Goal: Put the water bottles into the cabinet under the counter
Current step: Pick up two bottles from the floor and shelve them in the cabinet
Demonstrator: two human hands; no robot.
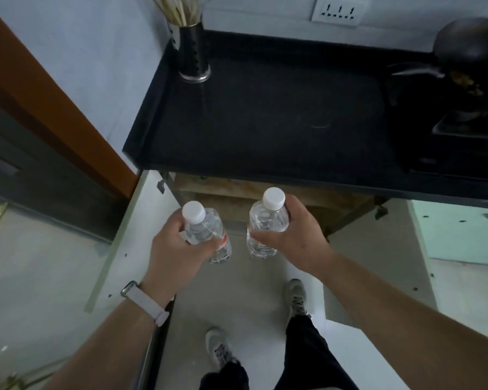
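Your left hand (172, 246) grips a clear plastic, white-capped water bottle (206, 229); your right hand (296, 232) grips a second, identical bottle (268, 220), before the open wooden cabinet (237, 190).

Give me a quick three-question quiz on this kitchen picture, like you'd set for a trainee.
1. True or false: the left hand grips one bottle and the right hand grips the other bottle.
2. Multiple choice: the doors of the cabinet are A) both shut, B) both open, C) one open and one shut.
3. Fill in: the chopstick holder stands at the back ___ corner of the counter.

Key: 1 true; 2 B; 3 left.
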